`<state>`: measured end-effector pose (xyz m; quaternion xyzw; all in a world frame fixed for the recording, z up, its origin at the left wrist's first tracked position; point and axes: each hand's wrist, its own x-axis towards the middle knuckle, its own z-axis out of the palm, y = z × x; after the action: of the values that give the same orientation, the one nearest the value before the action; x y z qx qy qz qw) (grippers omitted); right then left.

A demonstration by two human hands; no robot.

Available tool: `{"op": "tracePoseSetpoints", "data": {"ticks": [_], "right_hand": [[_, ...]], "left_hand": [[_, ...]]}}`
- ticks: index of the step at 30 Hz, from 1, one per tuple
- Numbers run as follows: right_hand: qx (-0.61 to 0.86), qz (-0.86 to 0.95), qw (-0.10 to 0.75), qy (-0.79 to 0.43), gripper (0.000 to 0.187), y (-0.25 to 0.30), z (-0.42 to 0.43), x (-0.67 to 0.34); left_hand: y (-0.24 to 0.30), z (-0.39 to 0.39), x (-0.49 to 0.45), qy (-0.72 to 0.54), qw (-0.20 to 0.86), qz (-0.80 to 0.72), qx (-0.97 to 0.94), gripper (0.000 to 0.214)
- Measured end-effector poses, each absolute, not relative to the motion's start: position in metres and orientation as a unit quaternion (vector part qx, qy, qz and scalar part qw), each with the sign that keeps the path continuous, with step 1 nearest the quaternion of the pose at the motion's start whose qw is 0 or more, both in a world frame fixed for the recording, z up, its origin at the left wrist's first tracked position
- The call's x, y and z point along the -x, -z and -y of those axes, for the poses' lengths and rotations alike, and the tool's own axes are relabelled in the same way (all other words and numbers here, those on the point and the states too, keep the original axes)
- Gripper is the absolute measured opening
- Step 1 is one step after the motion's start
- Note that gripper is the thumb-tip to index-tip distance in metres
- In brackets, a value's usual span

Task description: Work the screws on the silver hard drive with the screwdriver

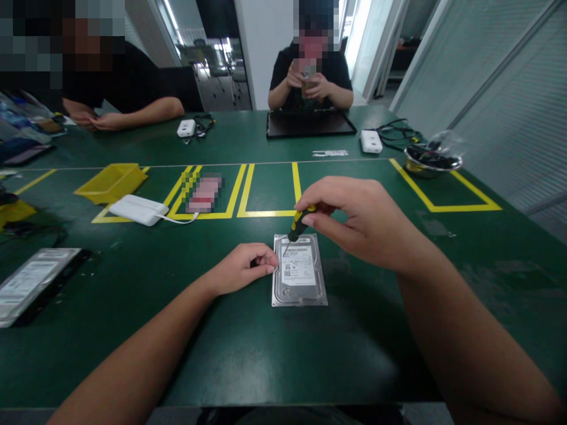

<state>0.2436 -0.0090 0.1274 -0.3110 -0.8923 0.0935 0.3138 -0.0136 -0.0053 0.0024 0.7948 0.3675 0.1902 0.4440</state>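
A silver hard drive with a white printed label lies flat on the green table in front of me. At its left edge, my left hand is closed, with thumb and forefinger tips pressed against the drive's side. My right hand grips a screwdriver by its black and yellow handle, above the drive's upper part. The thin shaft slants down to the left, its tip over the drive's left side near my left fingertips. Whether the tip touches a screw is too small to tell.
Another hard drive lies at the left. Behind are a yellow bin, a white power bank cabled to a phone, and a metal bowl of dark parts. A black tray lies before a seated person; another person sits at far left.
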Motion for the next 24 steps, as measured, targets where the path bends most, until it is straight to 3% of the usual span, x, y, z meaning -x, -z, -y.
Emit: {"op": "tracePoseSetpoints", "data": {"ticks": [24], "right_hand": [[0.308,0.894,0.314,-0.086,0.012,-0.1268,0.0084,-0.2436]], "left_hand": [[-0.003,-0.0029,0.0102,-0.163,0.539,-0.383,-0.732,0.018]]}}
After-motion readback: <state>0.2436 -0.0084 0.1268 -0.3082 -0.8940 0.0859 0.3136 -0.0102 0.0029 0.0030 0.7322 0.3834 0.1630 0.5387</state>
